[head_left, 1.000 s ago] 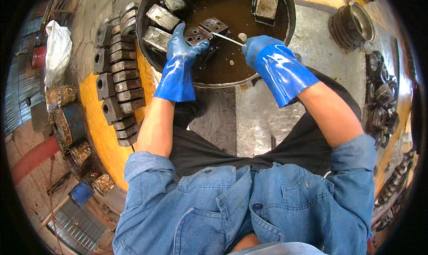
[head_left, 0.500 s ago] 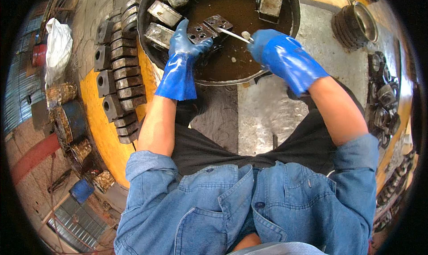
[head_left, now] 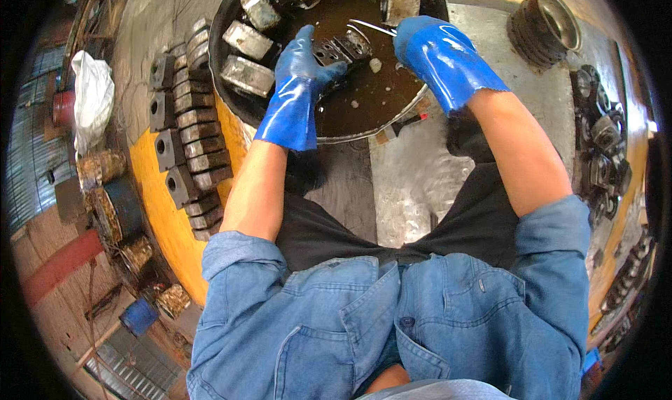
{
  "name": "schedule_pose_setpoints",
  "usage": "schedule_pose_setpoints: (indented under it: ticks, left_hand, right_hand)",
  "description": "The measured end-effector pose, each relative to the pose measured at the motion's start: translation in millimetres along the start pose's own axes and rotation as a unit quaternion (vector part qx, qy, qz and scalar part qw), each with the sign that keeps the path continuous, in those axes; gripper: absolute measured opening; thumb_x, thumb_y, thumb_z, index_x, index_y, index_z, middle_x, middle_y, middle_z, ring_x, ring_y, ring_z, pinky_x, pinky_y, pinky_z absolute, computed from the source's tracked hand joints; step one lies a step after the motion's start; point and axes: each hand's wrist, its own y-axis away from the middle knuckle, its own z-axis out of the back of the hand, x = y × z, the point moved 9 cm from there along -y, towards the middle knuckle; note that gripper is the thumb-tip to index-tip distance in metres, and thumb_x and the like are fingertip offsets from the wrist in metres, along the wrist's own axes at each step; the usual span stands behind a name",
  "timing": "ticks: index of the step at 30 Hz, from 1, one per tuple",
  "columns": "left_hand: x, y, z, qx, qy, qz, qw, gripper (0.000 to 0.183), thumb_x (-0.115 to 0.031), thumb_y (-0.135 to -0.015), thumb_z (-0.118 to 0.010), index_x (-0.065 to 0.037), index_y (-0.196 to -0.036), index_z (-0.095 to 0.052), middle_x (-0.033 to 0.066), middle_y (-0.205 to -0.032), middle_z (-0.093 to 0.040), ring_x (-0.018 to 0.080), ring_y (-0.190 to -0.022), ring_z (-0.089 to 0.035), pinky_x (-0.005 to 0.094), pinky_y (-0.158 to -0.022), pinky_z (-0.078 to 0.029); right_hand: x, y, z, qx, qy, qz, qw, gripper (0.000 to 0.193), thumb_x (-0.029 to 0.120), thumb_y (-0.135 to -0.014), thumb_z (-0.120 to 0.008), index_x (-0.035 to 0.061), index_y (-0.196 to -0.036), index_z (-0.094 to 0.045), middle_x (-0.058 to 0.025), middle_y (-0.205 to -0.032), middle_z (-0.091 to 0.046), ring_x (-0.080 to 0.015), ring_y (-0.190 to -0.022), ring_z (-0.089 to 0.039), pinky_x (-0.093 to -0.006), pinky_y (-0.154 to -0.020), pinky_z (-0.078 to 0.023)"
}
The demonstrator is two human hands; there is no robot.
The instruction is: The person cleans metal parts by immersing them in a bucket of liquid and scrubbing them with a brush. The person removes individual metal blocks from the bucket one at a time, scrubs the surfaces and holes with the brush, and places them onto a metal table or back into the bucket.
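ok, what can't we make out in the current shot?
Head view, all of these:
Near end of the rod: hidden by the right hand.
Lower left of the metal block: covered by the left hand.
Floor of the basin: under brown liquid.
Basin's far rim: cut off by top edge.

The rod (head_left: 376, 27) is white; the liquid (head_left: 385, 95) brown; the drilled blocks (head_left: 357, 45) dark; the gloves (head_left: 448, 58) blue

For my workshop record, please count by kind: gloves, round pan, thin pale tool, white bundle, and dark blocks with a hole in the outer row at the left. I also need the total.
Blue gloves: 2
Round pan: 1
Thin pale tool: 1
White bundle: 1
Dark holed blocks, outer row: 4
Total: 9
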Motion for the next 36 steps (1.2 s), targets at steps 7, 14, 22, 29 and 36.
schedule_pose_setpoints:
  ticks: [7,14,22,29,36]
  left_hand:
    - [-68.8,-46.4,-53.3,0.142,-0.163,0.002,0.976,0.096,-0.048,-0.071,-0.095,0.001,-0.143,-0.055,0.0229,-0.126,-0.074,0.0381,-0.119,-0.071,0.0460,-0.103,-0.057]
    - [-82.1,-73.5,-101.0,0.207,-0.183,0.101,0.956,0.096,-0.045,-0.075,-0.093,0.000,-0.149,-0.051,0.0190,-0.134,-0.072,0.0342,-0.125,-0.070,0.0452,-0.106,-0.056]
    - [-77.3,-80.8,-105.7,0.169,-0.203,0.083,0.961,0.093,-0.044,-0.071,-0.095,-0.001,-0.144,-0.056,0.0197,-0.137,-0.071,0.0354,-0.129,-0.068,0.0451,-0.108,-0.055]
    - [-81.8,-49.8,-74.4,0.102,-0.133,0.066,0.984,0.093,-0.046,-0.066,-0.097,0.002,-0.136,-0.060,0.0247,-0.126,-0.074,0.0385,-0.119,-0.072,0.0448,-0.103,-0.057]
    - [-28.8,1.7,-23.8,-0.017,0.015,0.049,0.999,0.106,-0.035,-0.070,-0.098,0.010,-0.152,-0.047,0.0279,-0.138,-0.067,0.0369,-0.127,-0.067,0.0417,-0.111,-0.052]
  right_hand:
    - [-38.9,2.8,26.9,-0.025,-0.044,-0.071,0.996,0.024,0.024,-0.084,-0.077,0.0096,-0.103,-0.083,-0.0212,-0.102,-0.078,-0.0395,-0.093,-0.077,-0.0478,-0.083,-0.061]
    - [-85.3,-2.2,13.8,0.028,-0.107,-0.209,0.972,0.028,0.022,-0.086,-0.074,0.0110,-0.110,-0.082,-0.0222,-0.111,-0.077,-0.0408,-0.103,-0.076,-0.0491,-0.089,-0.061]
    - [-85.8,-9.7,19.8,-0.017,-0.102,-0.158,0.982,0.026,0.018,-0.082,-0.078,0.0117,-0.106,-0.084,-0.0202,-0.106,-0.078,-0.0384,-0.099,-0.077,-0.0473,-0.086,-0.061]
    - [-63.7,28.3,55.5,-0.148,-0.082,-0.060,0.984,0.022,0.016,-0.084,-0.076,0.0098,-0.104,-0.083,-0.0192,-0.103,-0.079,-0.0385,-0.095,-0.077,-0.0474,-0.083,-0.062]
    - [-81.7,-20.0,-4.8,0.102,-0.089,-0.191,0.972,0.026,0.023,-0.083,-0.078,0.0115,-0.105,-0.084,-0.0172,-0.106,-0.080,-0.0370,-0.095,-0.078,-0.0470,-0.082,-0.062]
